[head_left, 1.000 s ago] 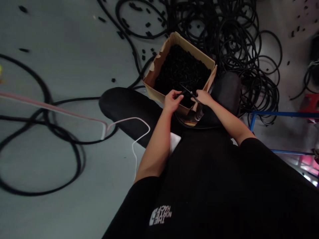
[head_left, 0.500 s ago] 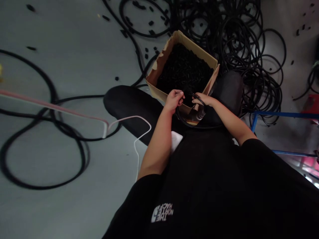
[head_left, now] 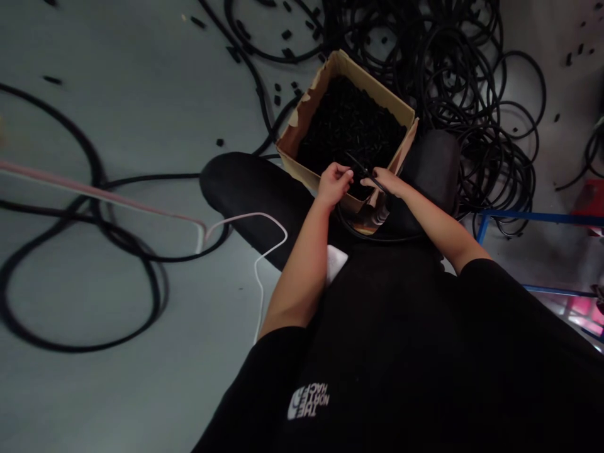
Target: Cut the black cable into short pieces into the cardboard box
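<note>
My left hand (head_left: 336, 184) is over the near edge of a cardboard box (head_left: 302, 168), its fingers closed in a pinch; what lies between them, if anything, is too small to make out. Facing it, my right hand (head_left: 384, 180) grips a dark strand that looks like black hose (head_left: 365, 172), its thin end pointing into the box. Many short black pieces (head_left: 356, 123) fill the box, which sits between my knees. A loop of the hose hangs below my hands, close to my lap.
A big tangle of black hose (head_left: 438, 69) lies beyond the box to the right. Wide hose loops (head_left: 78, 347) spread over the floor at left. Loose black pieces (head_left: 286, 53) are scattered around. A pale cable (head_left: 262, 261) hangs at left, and a blue metal frame (head_left: 542, 218) stands at right.
My hands have shifted slightly upward and apart. The dark strand at my right hand now runs straighter, with its end showing over the box.
</note>
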`<action>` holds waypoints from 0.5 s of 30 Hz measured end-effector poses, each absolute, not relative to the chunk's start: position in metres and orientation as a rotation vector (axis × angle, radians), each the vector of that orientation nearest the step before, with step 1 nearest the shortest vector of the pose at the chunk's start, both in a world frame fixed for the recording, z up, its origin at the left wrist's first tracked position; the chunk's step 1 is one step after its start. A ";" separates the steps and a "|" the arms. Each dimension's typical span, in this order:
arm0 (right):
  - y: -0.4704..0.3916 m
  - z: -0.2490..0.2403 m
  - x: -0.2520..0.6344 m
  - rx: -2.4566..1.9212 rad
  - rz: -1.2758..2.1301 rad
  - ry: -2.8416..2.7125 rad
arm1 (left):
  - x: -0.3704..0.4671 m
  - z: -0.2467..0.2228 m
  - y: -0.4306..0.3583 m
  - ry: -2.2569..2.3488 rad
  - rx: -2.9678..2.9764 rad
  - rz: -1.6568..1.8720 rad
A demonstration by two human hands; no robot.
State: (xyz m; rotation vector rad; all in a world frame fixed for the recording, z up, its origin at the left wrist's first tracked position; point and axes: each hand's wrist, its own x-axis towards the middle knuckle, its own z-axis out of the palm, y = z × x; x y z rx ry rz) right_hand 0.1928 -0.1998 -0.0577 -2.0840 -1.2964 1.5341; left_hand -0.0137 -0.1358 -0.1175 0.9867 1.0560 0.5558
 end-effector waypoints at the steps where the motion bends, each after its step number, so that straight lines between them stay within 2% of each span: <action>1: -0.200 -0.055 0.193 -2.119 1.507 -1.305 | -0.013 -0.117 -0.136 1.065 0.969 0.565; 8: -0.199 -0.048 0.190 -2.275 1.365 -1.473 | -0.012 -0.112 -0.136 1.146 0.874 0.584; 15: -0.202 -0.064 0.191 -2.062 1.741 -1.397 | -0.016 -0.108 -0.136 1.115 0.775 0.545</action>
